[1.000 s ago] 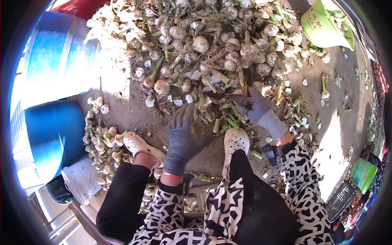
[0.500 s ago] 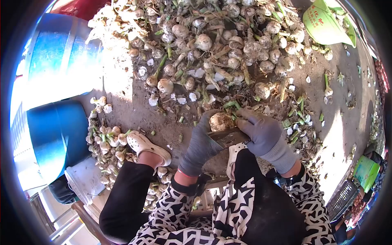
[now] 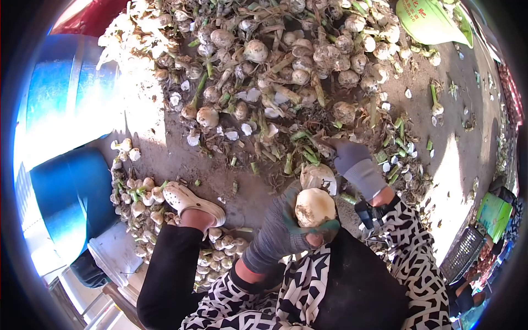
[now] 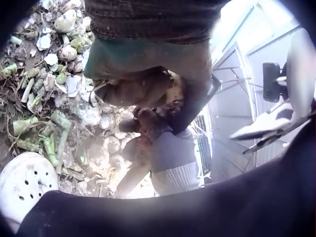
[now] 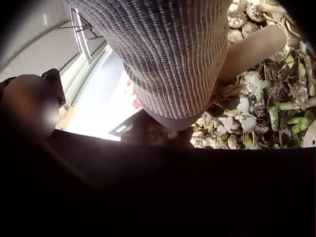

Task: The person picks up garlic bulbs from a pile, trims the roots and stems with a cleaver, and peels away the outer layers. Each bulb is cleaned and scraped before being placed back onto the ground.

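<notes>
My left hand (image 3: 280,228), in a grey glove with some green on it, grips a large pale garlic bulb (image 3: 315,208) over my lap. The bulb's cream-coloured face points up, with a brown stain on one side. Farther forward and to the right, my gloved right hand (image 3: 352,159) is curled round a knife, close over cut green stalks (image 3: 308,151). The knife's wooden handle (image 5: 256,52) sticks out of the fist in the right wrist view, and its dark blade (image 5: 129,123) shows partly beyond the cuff. In the left wrist view, the left glove (image 4: 148,57) hides most of the bulb.
A big heap of garlic bulbs (image 3: 256,51) with dry stalks lies ahead. Cleaned bulbs (image 3: 140,203) are piled beside my white clog (image 3: 192,201). Blue barrels (image 3: 71,192) and a white bucket (image 3: 115,250) stand left; a green bag (image 3: 432,22) lies far right.
Both hands came together with the bulb and blade between them, then parted. My left hand has drawn back toward my lap with the bulb; my right has moved forward over the scraps.
</notes>
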`<state>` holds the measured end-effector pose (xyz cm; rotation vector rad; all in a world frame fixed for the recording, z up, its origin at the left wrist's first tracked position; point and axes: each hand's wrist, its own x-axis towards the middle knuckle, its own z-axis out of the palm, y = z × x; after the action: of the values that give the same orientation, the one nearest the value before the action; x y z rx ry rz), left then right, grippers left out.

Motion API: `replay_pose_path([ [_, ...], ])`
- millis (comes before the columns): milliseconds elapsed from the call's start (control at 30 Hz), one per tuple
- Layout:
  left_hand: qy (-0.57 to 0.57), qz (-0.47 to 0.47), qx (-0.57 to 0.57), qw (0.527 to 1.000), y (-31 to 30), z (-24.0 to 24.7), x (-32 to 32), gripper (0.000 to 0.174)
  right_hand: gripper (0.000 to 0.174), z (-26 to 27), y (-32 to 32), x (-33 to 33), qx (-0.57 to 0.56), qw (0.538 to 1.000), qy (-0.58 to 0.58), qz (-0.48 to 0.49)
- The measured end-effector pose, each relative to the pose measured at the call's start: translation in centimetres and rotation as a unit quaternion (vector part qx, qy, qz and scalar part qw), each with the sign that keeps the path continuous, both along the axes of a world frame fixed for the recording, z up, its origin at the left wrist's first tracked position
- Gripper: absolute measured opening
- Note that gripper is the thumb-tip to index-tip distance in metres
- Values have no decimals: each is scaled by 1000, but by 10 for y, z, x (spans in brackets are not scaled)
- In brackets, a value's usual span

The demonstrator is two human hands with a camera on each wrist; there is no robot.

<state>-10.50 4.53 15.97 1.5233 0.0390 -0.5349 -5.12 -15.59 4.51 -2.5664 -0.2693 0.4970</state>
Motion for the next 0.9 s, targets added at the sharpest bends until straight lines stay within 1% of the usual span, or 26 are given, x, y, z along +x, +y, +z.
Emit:
replay_pose_path([
  [33,58,55,-86,993,0,-3,3,91,20,-1,-2,9,52,995,64,-55],
  [67,123,101,-173,972,-1,-5,4,89,20,12,2,6,56,995,68,-54],
  [100,144,83,-122,979,8,-10,10,83,19,35,3,0,193,941,246,-127],
  [133,17,29,-18,999,13,-25,15,73,22,50,4,1,321,839,397,-189],
  [167,-49,-72,198,976,20,-19,26,69,23,50,7,-5,394,815,374,-201],
  [200,-103,-168,405,893,25,-13,31,65,23,51,9,-5,393,816,375,-200],
  [233,-99,-167,406,893,27,-20,24,65,22,55,12,-5,395,825,359,-185],
  [267,-32,-98,218,970,32,-34,15,64,20,60,16,-5,399,833,343,-170],
  [300,32,-24,19,999,35,-38,12,63,19,67,18,-4,386,821,381,-178],
  [333,29,-24,21,999,30,-38,10,63,19,69,19,-5,388,821,379,-177],
  [367,85,78,-59,992,17,-35,9,64,17,71,18,-10,381,852,331,-139],
  [400,139,179,-140,964,9,-33,8,65,16,72,16,-12,371,879,281,-101],
  [433,111,187,-121,968,9,-36,4,68,16,71,13,-12,368,882,278,-102],
  [500,105,179,-178,962,6,-25,3,71,17,58,4,-15,342,937,-3,-77],
  [533,99,170,-230,953,7,-20,2,74,17,43,0,-16,337,938,-7,-79],
  [567,115,127,-205,964,16,-17,-4,76,18,20,-3,-19,194,978,75,-8],
  [600,59,119,-196,972,22,-2,-2,74,20,-1,-7,-21,45,985,156,60],
  [633,0,114,-187,976,33,12,1,72,22,-16,-14,-23,16,983,180,3],
  [667,-78,140,-102,982,68,15,-1,65,22,-15,-26,-14,10,984,177,5],
  [700,-101,211,32,972,89,46,2,54,21,-16,-34,-7,36,997,71,-24],
  [733,-107,261,153,947,127,55,-7,38,22,-18,-41,-4,65,996,-31,-59],
  [767,-119,241,393,879,164,63,-14,33,20,-26,-50,7,-10,998,-57,-34],
  [800,-127,213,608,755,193,69,-19,29,18,-33,-56,26,-85,992,-89,-6],
  [833,-127,217,609,752,215,66,-25,29,17,-34,-55,41,-129,989,-75,12],
  [867,-141,224,640,722,231,57,-30,30,17,-33,-52,57,-173,983,-61,31],
  [900,-154,229,668,691,244,45,-37,32,22,-31,-46,79,-163,983,76,33],
])
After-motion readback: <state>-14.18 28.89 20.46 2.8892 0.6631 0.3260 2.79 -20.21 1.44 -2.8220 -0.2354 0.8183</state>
